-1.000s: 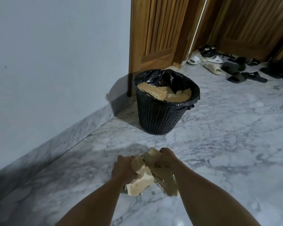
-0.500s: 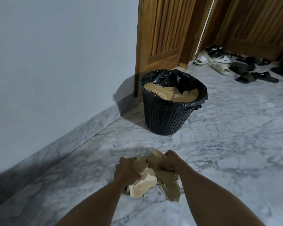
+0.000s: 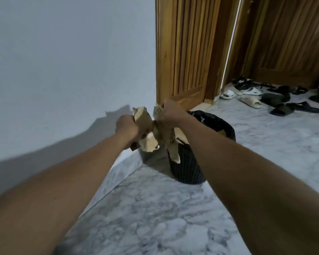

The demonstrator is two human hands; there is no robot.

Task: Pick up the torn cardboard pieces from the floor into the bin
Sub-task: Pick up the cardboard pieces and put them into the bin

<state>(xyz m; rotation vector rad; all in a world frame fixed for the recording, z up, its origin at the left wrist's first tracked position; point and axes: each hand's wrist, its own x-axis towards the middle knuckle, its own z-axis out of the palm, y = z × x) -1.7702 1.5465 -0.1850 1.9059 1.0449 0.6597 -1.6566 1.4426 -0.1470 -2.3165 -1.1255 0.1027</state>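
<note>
Holding the torn cardboard pieces [image 3: 149, 142] bunched between our left hand [image 3: 127, 126] and right hand [image 3: 170, 113], both hands curled tight on them, just above the bin's [image 3: 189, 171] near rim, we judge only the drop remains.

The floor [image 3: 155, 218] is grey-and-white veined marble. A black mesh bin [image 3: 188, 170] with a black liner stands on it at middle distance, near the left wall. Far right, by the wooden doors, footwear lies scattered: a white slipper [image 3: 228, 94], a beige slipper [image 3: 251, 102] and several dark sandals [image 3: 284, 109].
</note>
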